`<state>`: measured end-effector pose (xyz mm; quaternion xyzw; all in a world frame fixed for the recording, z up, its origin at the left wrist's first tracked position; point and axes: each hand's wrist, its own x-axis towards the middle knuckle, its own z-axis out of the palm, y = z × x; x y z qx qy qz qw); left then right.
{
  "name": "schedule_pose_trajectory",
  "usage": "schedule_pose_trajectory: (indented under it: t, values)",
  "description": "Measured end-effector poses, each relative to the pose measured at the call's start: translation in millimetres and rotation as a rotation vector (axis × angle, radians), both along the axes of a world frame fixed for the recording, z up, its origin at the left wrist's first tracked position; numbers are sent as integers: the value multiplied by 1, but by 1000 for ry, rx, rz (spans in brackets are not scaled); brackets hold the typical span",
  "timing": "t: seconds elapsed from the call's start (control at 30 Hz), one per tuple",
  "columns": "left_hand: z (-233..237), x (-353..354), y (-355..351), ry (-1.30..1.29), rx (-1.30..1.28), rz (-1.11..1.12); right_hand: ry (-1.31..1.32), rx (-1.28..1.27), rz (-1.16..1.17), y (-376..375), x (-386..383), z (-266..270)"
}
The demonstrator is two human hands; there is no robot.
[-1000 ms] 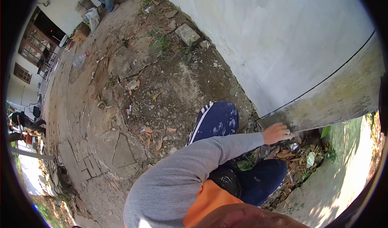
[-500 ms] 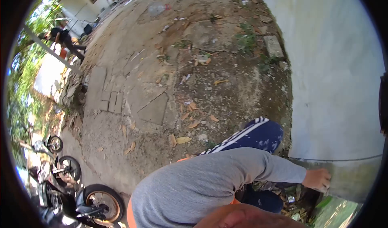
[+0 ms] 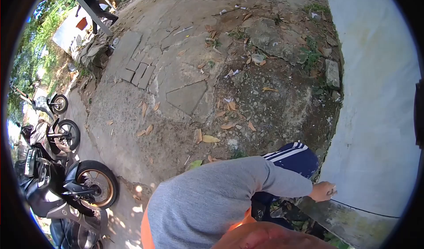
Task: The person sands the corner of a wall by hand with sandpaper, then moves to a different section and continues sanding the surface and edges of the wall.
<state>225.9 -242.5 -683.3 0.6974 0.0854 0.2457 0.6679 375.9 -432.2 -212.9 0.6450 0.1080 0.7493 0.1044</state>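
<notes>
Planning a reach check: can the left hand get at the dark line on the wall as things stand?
Probably yes: the left hand is beside the near end of the dark line, with nothing visible blocking the way along the wall. Can't tell if it's touching.

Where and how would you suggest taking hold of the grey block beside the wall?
I would take the grey block by the upper edges of its two short ends, coming from above, on the side away from the white wall. It is oblong and lies lengthwise along that wall, which likely crowds one long side.
</notes>
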Motion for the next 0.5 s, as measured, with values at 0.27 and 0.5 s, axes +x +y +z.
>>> schedule_pose_trajectory:
  t: [0.27, 0.5]
  values:
    - [22, -9, -4, 81, -206, -175, 190, 73, -415, 22, -27, -99]
    - [30, -9, 2, 84, -403, -234, 335, 86, -16, 44, -61, -237]
